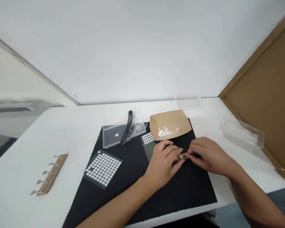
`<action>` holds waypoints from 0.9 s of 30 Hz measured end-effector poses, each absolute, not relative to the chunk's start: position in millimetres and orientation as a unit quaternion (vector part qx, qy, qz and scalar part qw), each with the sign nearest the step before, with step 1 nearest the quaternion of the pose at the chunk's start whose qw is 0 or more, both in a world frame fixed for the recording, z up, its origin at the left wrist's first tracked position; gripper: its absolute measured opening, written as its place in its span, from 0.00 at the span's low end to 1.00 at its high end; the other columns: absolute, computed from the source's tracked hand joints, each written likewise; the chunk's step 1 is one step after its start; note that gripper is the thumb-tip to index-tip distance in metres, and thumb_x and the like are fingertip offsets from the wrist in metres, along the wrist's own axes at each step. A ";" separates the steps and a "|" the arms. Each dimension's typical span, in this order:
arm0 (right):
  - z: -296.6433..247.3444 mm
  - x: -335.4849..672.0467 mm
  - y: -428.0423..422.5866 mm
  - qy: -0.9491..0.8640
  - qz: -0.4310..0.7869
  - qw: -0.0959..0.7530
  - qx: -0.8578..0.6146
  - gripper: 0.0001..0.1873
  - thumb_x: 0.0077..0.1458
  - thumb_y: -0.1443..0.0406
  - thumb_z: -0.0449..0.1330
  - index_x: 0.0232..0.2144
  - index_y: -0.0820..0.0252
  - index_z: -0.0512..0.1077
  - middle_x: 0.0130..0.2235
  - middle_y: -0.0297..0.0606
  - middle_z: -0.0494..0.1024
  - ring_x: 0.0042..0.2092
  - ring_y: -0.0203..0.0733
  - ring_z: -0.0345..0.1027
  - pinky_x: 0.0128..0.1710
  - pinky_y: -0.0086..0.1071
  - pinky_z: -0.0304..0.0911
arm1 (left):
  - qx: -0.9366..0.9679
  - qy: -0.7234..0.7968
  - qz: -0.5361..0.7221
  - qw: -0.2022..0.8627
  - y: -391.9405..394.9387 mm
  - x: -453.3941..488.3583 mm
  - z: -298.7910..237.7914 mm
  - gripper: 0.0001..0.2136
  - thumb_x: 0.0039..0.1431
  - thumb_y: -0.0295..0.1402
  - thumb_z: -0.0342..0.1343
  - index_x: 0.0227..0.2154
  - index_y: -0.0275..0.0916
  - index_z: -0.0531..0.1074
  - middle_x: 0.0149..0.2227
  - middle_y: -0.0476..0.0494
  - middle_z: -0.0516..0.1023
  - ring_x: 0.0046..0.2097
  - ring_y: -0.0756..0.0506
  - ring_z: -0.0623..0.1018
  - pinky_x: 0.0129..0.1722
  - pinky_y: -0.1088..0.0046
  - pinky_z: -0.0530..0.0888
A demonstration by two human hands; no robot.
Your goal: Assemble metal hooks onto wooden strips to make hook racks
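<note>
Resting on the black mat, both hands meet over a small wooden strip with metal studs, just right of the mat's centre. The left hand curls closed over the strip's left end, and the right hand pinches the right end with its fingertips. A brown paper tray sits at 12 o'clock from the strip, a dotted sticker sheet at 9 o'clock, and a clear box at 10 o'clock. A wooden hook rack lies far out at 9 o'clock.
</note>
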State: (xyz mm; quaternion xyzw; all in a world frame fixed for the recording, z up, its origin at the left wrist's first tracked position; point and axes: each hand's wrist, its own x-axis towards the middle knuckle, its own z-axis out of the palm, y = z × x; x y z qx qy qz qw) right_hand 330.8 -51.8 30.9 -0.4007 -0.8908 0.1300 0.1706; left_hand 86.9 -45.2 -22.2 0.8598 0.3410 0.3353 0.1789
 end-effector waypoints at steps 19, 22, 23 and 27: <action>30.2 328.6 -52.5 -0.897 0.109 0.167 -0.395 0.07 0.70 0.68 0.59 0.37 0.57 0.74 0.36 0.35 0.79 0.37 0.43 0.70 0.39 0.39 0.57 | 0.846 0.310 0.383 0.205 -43.4 97.4 -31.1 0.10 0.69 0.28 0.64 0.51 0.40 0.75 0.44 0.42 0.88 0.53 0.35 0.82 0.57 0.48 0.80; 30.0 328.3 -52.8 -0.897 0.107 0.161 -0.396 0.07 0.70 0.68 0.59 0.37 0.58 0.74 0.35 0.35 0.79 0.37 0.43 0.70 0.39 0.38 0.56 | 0.844 0.301 0.392 0.205 -43.5 99.3 -30.9 0.10 0.69 0.27 0.64 0.51 0.40 0.75 0.43 0.44 0.88 0.49 0.38 0.83 0.59 0.49 0.80; 29.9 328.3 -52.9 -0.898 0.105 0.159 -0.396 0.07 0.70 0.68 0.59 0.37 0.58 0.74 0.35 0.35 0.79 0.37 0.43 0.70 0.39 0.38 0.56 | 0.844 0.302 0.392 0.206 -43.7 99.7 -30.9 0.09 0.69 0.28 0.64 0.50 0.39 0.75 0.44 0.44 0.88 0.50 0.38 0.83 0.59 0.49 0.80; 29.2 328.6 -52.9 -0.901 0.103 0.148 -0.395 0.06 0.70 0.68 0.59 0.38 0.58 0.74 0.36 0.36 0.79 0.38 0.44 0.71 0.40 0.39 0.56 | 0.842 0.323 0.373 0.216 -44.6 101.0 -32.5 0.09 0.69 0.28 0.64 0.49 0.39 0.75 0.44 0.43 0.88 0.56 0.34 0.80 0.55 0.50 0.81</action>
